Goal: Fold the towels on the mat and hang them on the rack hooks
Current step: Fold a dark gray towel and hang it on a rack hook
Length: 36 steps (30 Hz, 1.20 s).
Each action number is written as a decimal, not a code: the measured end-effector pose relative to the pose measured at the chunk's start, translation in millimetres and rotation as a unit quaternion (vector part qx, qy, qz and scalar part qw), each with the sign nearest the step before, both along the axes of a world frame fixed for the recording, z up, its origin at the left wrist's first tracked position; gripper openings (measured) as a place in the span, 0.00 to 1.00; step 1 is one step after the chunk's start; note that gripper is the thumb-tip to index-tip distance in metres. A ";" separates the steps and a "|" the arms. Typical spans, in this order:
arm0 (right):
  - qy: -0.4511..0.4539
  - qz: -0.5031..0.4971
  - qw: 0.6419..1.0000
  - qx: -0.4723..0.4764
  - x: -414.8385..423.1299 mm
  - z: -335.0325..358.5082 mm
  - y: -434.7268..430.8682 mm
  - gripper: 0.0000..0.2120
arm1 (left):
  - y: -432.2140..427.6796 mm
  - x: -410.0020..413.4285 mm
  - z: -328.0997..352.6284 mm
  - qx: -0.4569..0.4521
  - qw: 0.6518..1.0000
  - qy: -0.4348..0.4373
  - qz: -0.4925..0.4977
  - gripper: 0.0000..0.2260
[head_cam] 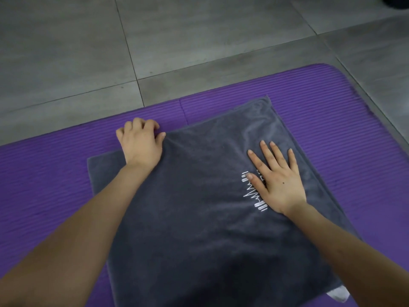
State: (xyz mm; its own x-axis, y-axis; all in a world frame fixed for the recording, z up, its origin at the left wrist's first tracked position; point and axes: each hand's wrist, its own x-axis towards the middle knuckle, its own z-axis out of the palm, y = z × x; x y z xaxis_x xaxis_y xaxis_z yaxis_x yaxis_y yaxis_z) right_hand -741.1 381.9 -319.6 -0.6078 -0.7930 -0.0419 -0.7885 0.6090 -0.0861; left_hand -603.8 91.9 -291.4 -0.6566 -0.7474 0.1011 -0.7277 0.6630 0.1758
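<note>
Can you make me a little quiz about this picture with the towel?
1. True or false: the gray towel lies on the purple mat.
2. Which hand lies flat with spread fingers, next to the white stitched design?
A. left hand
B. right hand
C. neither
3. Fill in: the left hand is curled at the towel's far ____ edge.

Key
1. True.
2. B, the right hand lies palm down on the towel.
3. Left. Its fingers curl at the edge there, though whether they pinch the cloth cannot be told.
</note>
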 end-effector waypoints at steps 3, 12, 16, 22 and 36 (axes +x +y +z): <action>-0.001 0.000 1.000 0.005 0.2 0.8 0.0 0.30 | 38.5 12.0 1.7 -0.055 0.994 0.071 -0.056 0.13; -0.033 -0.001 0.999 -0.023 1.7 7.6 1.2 0.33 | 185.6 70.8 -10.6 0.052 0.972 -0.048 -0.223 0.22; -0.046 -0.095 0.981 -0.164 17.0 21.6 20.2 0.28 | 216.5 97.2 -7.4 0.081 0.972 -0.035 -0.218 0.22; 0.052 -0.273 0.944 -0.178 55.2 28.3 123.5 0.27 | 231.6 115.3 -19.7 0.083 0.966 -0.084 -0.228 0.23; -0.109 -0.420 0.895 -0.105 49.7 61.1 171.5 0.08 | 215.3 140.9 20.7 0.183 0.971 0.071 -0.133 0.24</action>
